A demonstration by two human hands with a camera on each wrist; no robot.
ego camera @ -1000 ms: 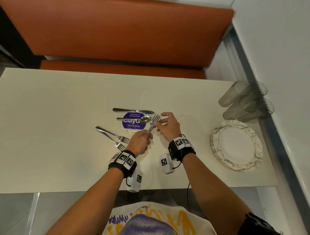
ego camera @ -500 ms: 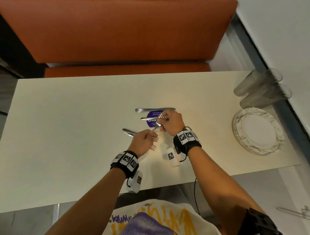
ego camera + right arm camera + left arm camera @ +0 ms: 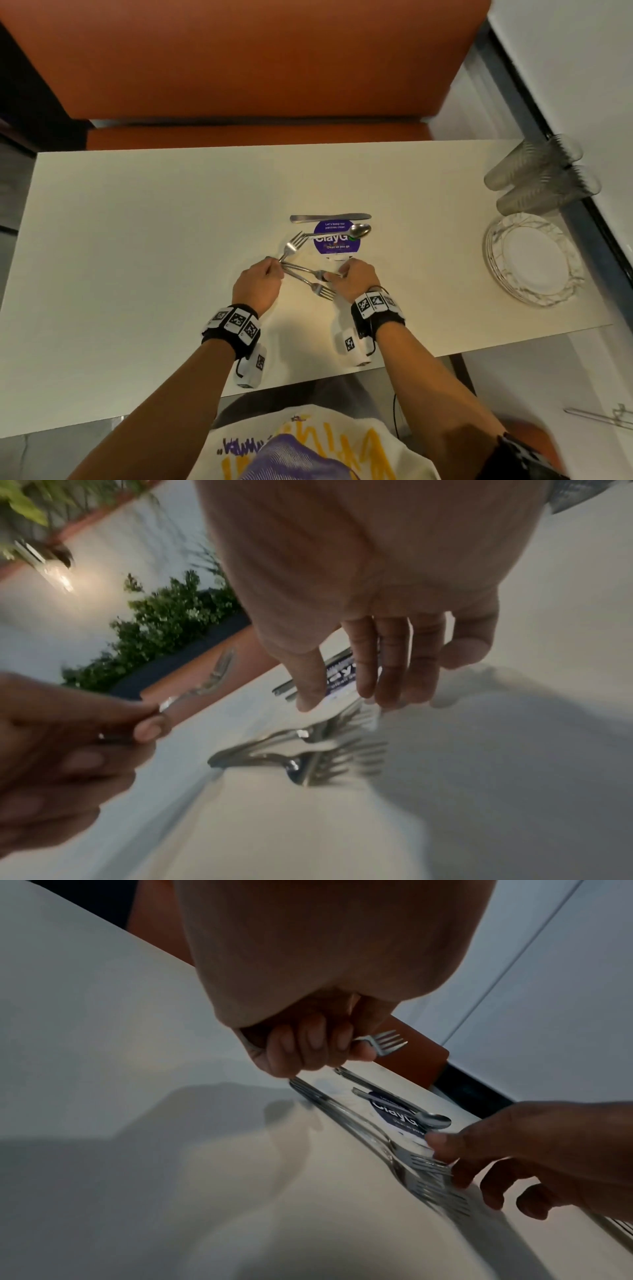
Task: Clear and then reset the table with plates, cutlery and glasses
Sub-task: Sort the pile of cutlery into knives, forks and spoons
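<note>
My left hand grips a fork by its handle, the tines raised and pointing away; the same fork's tines stick out past the curled fingers. Two more forks lie on the cream table, handles meeting near my left hand. My right hand reaches down with straight fingers whose tips touch the tines of the lying forks. Behind them lie a knife and a spoon, the spoon across a purple sticker.
A stack of gold-patterned plates sits at the table's right end, with several ribbed glasses lying on their sides behind it against the wall. An orange bench runs along the far side.
My right hand has let go of the fork's tines and come down onto the two forks lying on the table. My left hand keeps that fork and has drawn it to the left.
</note>
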